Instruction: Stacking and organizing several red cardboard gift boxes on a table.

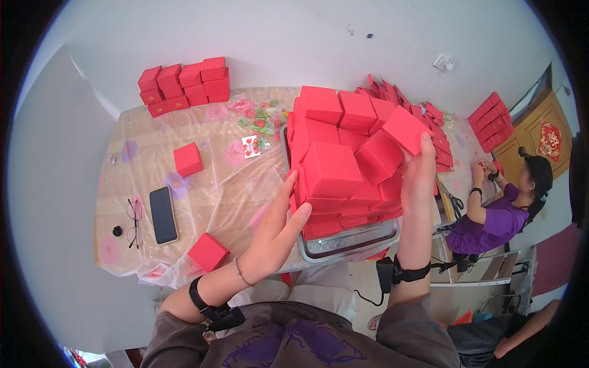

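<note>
A tall pile of red cardboard boxes [333, 168] stands on a grey plastic tray [389, 235] before me. My left hand [271, 237] rests against the pile's front left corner, thumb and fingers apart. At the pile's right side my right hand [418, 168] grips a tilted red box [407, 130], its thumb over the near right edge; the other fingers are hidden behind it. Another red box [379, 156] leans at an angle just beneath that one.
On the patterned plastic tablecloth [216, 184] lie a phone [163, 215], eyeglasses [134, 224], two loose red boxes [188, 159] and wrapped sweets [262, 120]. Stacked boxes [184, 87] line the wall; flat red cartons [435, 138] lie right. A person in purple [492, 221] works there.
</note>
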Tool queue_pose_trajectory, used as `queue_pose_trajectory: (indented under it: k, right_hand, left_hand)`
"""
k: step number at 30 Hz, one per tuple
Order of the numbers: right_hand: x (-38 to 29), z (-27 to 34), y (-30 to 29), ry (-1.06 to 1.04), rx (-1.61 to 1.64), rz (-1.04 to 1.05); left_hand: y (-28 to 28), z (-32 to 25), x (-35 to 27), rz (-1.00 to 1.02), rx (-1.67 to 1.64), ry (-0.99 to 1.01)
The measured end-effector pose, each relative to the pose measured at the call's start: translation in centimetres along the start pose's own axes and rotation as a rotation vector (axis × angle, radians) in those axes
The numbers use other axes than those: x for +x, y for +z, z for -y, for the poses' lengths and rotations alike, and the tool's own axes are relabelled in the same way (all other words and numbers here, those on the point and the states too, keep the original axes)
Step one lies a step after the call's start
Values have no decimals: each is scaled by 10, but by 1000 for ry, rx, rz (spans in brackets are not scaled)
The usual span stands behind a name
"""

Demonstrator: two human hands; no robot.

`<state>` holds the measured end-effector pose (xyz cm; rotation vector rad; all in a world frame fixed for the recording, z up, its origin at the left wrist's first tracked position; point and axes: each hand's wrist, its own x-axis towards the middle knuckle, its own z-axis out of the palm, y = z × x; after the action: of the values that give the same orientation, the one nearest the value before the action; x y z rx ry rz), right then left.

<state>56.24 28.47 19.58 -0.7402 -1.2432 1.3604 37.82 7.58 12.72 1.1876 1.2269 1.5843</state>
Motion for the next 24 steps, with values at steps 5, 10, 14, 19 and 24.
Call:
queue_pose_trajectory:
  k: [5, 10, 14, 19, 24]
  right_hand:
    - [18, -7, -19, -22, -30, 18]
    - [15, 0, -52, -199, -453, -210]
    - [-4, -9, -41, -245, -824, -175]
    - [12, -18, -128, -323, -344, -147]
    - [-2, -98, -262, 30, -974, -194]
  left_hand:
    - [-1, -3, -2, -2, 13, 5]
    - [0, -4, -3, -5, 4, -12]
    - [-5, -2, -3, -8, -1, -32]
    - [-15, -6, -9, -30, -28, -87]
    - [-22, -7, -15, -64, 35, -137]
